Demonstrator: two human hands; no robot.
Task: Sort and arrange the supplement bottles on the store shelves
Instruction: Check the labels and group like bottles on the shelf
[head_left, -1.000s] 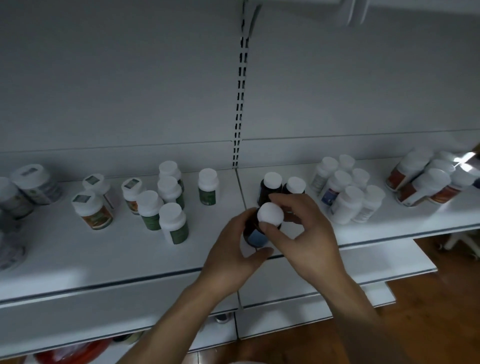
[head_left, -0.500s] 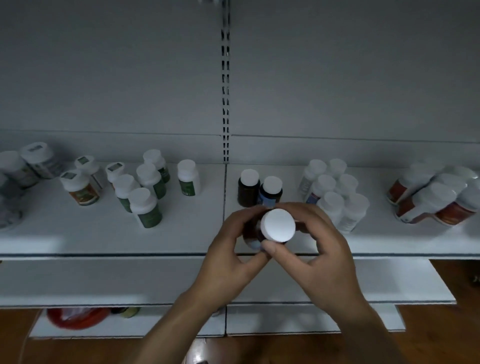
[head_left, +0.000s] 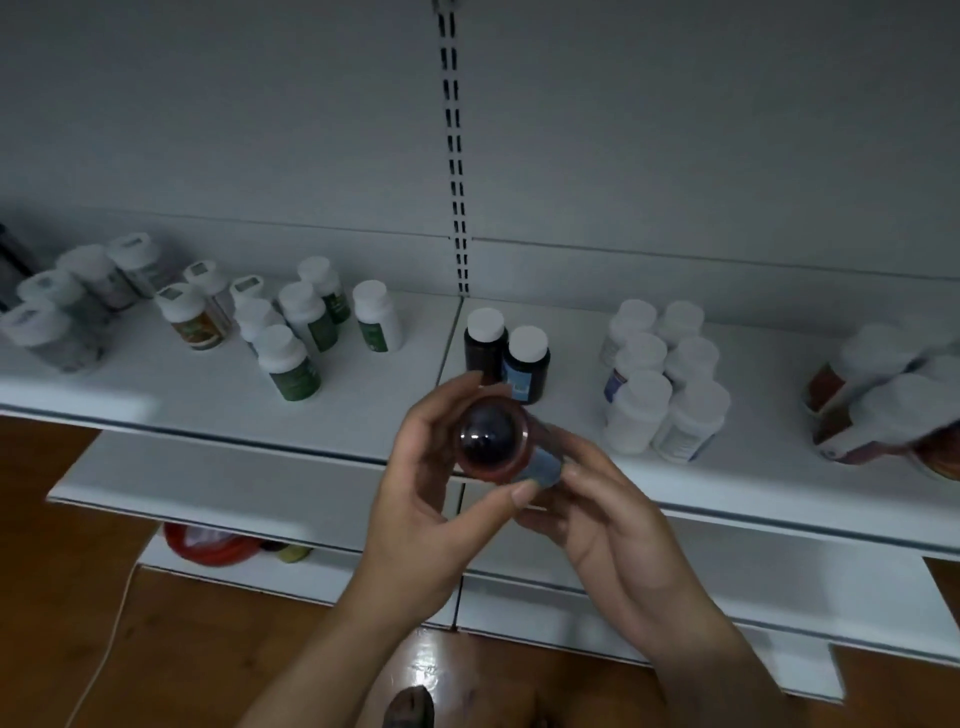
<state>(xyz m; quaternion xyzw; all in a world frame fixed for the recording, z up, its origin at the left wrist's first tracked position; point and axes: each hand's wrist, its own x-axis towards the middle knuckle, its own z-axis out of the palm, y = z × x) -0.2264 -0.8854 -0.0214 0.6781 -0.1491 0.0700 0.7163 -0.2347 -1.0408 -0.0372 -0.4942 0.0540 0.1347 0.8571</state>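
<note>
Both hands clamp one dark amber round plastic bottle w/ a blue label (head_left: 491, 441). L hand (head_left: 421, 499) has fingers curled over the top side and thumb under; R hand (head_left: 613, 525) cups the labelled side from below. The base is tipped toward the camera, prob. to check a date or print there; the cap is hidden. The bottle is held in air over the front edge of the white metal shelf (head_left: 363, 410), near its middle seam. Just behind stand two matching dark white-capped bottles (head_left: 506, 358), likely its group. White bottles w/ green labels (head_left: 301, 338) sit toward the left end, a plain white cluster (head_left: 660, 379) to the right, and red-labelled ones (head_left: 878, 400) by the right edge.
</note>
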